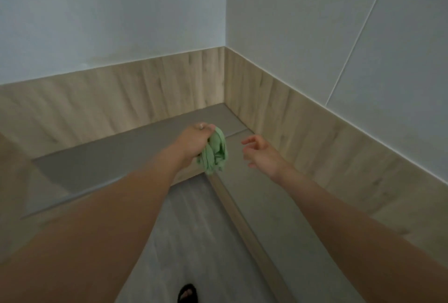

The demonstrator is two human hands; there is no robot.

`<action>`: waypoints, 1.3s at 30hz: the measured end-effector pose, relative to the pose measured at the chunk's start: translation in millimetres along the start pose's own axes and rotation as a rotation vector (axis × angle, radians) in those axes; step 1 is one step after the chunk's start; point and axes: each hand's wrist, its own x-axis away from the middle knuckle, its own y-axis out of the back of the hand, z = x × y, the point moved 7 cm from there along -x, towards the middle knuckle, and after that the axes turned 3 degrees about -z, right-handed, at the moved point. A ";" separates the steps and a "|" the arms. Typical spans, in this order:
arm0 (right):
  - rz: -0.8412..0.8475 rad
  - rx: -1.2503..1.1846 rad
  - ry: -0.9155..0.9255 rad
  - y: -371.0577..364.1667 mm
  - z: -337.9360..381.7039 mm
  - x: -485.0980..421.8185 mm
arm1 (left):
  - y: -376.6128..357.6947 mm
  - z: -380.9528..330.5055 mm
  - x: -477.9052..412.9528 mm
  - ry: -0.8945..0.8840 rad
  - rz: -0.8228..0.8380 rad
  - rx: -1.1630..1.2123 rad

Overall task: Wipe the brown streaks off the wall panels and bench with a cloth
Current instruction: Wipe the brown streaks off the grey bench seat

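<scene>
The left hand (194,141) is stretched out over the bench (109,157), its fingers curled tight round a bunched green cloth (214,153). The cloth hangs down from the fist in loose folds, in front of the inner front corner where the two runs of the L-shaped bench meet. Whether its lower end touches the bench edge cannot be told.

The right hand (261,155) is just beside the cloth but apart from it. Its fingers are spread and loosely bent and it holds nothing; it is above the right-hand run of the bench.

The bench top is grey and runs along both walls into the far corner. Wood-grain wall panels (121,94) stand behind it on both sides, and their dark grain lines cannot be told from any brown streaks in this blurred view. Above the panels rise pale upper walls (109,11), and the right one is crossed by a thin slanting seam (358,36). A pale wooden trim strip (242,218) edges the bench front. Below it is the grey floor (194,230), and a foot in a black sandal (188,293) shows at the bottom edge.
</scene>
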 end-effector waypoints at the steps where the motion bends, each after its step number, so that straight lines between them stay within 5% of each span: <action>1: 0.020 -0.052 -0.037 -8.6 5.2 -17.8 | 5.9 3.8 -24.7 0.035 0.012 0.140; 7: 0.014 -0.172 -0.094 -50.6 40.2 -125.6 | 25.1 -27.7 -149.1 0.110 0.315 0.419; 12: -0.178 0.090 -0.116 -25.2 45.6 -199.1 | 44.1 -53.0 -236.2 -0.032 0.050 0.153; 15: -0.274 0.078 -0.116 -1.1 49.9 -234.2 | 37.7 -71.3 -278.3 -0.181 0.049 0.065; 21: 0.045 -0.131 -0.099 -6.7 42.2 -302.3 | -18.1 -102.9 -330.7 -0.112 0.275 0.281; 24: 0.008 0.070 -0.023 4.9 22.7 -335.3 | -28.2 -116.0 -349.3 -0.095 0.296 0.281; 29: -0.278 -0.003 -0.183 49.3 -17.3 -366.7 | -19.1 -111.1 -403.6 -0.417 0.207 -0.692; 33: -0.308 0.116 -0.215 73.3 -30.3 -383.7 | -25.1 -64.3 -446.3 -0.322 0.455 -1.189; 37: -0.418 -0.140 -0.244 86.2 -50.1 -397.3 | -31.4 -45.8 -499.5 -0.280 0.414 -1.090; 39: -0.340 -0.155 -0.285 74.6 -64.8 -401.2 | -36.6 -34.2 -517.2 -0.243 0.431 -0.989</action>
